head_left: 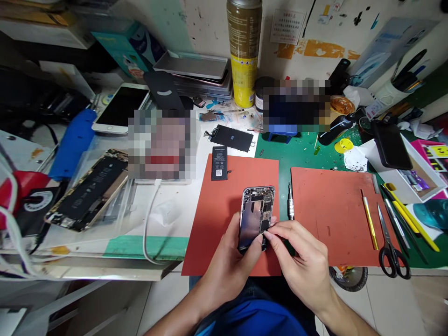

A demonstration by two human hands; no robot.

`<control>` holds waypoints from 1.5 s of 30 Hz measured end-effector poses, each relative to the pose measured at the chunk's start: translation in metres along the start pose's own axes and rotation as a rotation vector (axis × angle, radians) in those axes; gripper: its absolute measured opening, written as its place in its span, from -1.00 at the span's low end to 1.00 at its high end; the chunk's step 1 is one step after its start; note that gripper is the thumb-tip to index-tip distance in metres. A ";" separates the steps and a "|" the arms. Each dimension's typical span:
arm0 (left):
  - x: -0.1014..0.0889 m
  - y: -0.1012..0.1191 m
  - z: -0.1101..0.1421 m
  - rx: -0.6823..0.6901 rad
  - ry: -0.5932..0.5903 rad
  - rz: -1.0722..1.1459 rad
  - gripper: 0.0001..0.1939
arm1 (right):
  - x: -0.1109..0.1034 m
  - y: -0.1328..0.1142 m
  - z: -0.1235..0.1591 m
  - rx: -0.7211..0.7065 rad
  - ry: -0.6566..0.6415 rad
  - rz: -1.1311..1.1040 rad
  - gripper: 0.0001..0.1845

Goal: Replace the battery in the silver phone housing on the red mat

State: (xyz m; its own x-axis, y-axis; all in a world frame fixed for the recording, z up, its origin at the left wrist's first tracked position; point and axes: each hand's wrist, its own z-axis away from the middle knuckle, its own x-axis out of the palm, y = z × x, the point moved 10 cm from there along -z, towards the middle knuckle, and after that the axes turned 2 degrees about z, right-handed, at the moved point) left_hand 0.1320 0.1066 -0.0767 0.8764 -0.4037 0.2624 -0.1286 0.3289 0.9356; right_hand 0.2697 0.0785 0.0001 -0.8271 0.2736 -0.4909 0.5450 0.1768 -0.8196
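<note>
My left hand (234,261) grips an opened phone body (252,214) by its lower end, tilted up above the left red mat (205,219). Its inside faces me, with a circuit board along the right and a bare battery bay at the left. At the phone's lower right edge, the thumb and forefinger of my right hand (301,261) are pinched together; whatever is between them is too small or hidden. Beyond the phone, a black phone battery (219,163) lies on the mat's far edge. Behind that rests a black screen panel (231,138).
A screwdriver (290,205) lies between the mats. On the right mat (336,210) are a yellow-handled tool (369,223) and scissors (388,252). Another opened phone (91,189) and a white cable (147,224) occupy the left side. A spray can (244,56) stands at the back.
</note>
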 end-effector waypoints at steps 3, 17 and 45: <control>-0.001 -0.001 0.000 -0.001 0.002 -0.002 -0.65 | 0.000 0.003 -0.001 0.041 -0.014 -0.029 -0.79; 0.000 -0.002 0.000 -0.013 0.006 -0.007 -0.65 | 0.001 0.007 -0.003 0.084 -0.021 -0.050 -0.81; -0.001 -0.001 0.000 0.004 0.032 -0.010 -0.59 | 0.003 0.010 -0.003 0.111 -0.038 -0.055 -0.80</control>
State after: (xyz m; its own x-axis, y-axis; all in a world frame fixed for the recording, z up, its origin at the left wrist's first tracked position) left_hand 0.1311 0.1067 -0.0779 0.8922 -0.3792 0.2453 -0.1214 0.3218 0.9390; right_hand 0.2728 0.0836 -0.0089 -0.8612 0.2303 -0.4531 0.4815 0.0843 -0.8724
